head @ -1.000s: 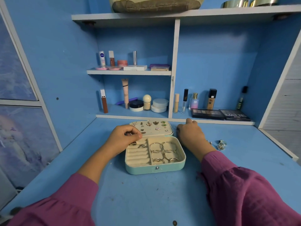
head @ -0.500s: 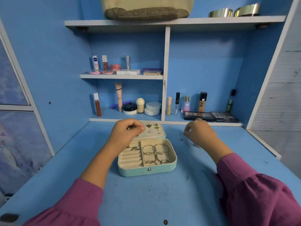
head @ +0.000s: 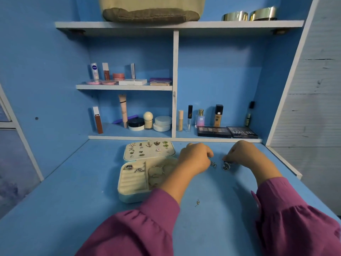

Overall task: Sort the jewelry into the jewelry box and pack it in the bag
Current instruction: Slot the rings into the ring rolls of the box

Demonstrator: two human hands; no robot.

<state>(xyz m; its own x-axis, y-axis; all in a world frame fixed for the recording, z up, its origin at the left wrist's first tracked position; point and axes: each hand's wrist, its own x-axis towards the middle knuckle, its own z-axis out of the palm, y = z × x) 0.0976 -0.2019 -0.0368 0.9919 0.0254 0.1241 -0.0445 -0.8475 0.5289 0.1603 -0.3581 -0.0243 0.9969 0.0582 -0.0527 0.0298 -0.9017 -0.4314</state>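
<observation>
The open jewelry box (head: 134, 182) sits on the blue table (head: 55, 209), with rings and hoops inside and earrings in its lid. Just right of it, the left hand (head: 193, 159) and right hand (head: 245, 154) each pinch a small silver piece.

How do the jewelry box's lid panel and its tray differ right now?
The lid panel lies open flat behind the tray and carries small earrings and studs in rows. The tray has ridged ring slots on its left, holding two rings, and a compartment of hoop bangles on its right. The left forearm crosses the tray's right side; the lid panel is unobstructed. Both are cream-lined with teal edges.
</observation>
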